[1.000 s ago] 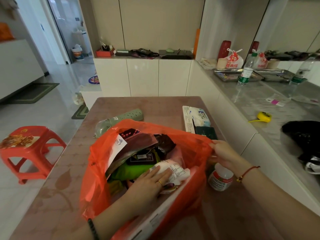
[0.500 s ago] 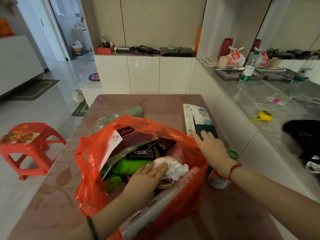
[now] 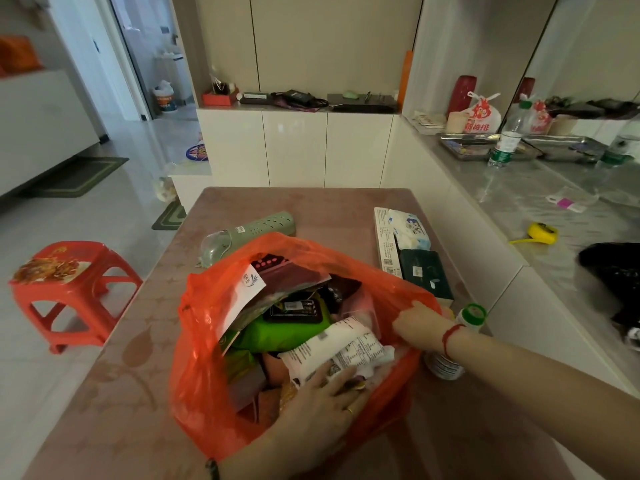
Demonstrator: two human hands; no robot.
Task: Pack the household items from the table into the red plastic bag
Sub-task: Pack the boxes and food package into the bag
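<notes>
Pinkish desk (image 3: 311, 209), white cabinets (image 3: 294, 147) behind. At desk's middle red plastic bag (image 3: 207, 358) stands open, full of packets. Inside, left hand (image 3: 322, 407) – fingers flat, pressing white packet (image 3: 339, 344). At bag's right rim, right hand (image 3: 419, 323) – fingers pinch plastic, near dark green box (image 3: 426, 275).

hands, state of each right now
Left hand: open, fingers resting on the white packet.
Right hand: pinching the red bag at its rim.

Home: white cabinets (image 3: 294, 147), stone counter (image 3: 540, 202), plastic stool (image 3: 69, 282), doormat (image 3: 76, 176).
</notes>
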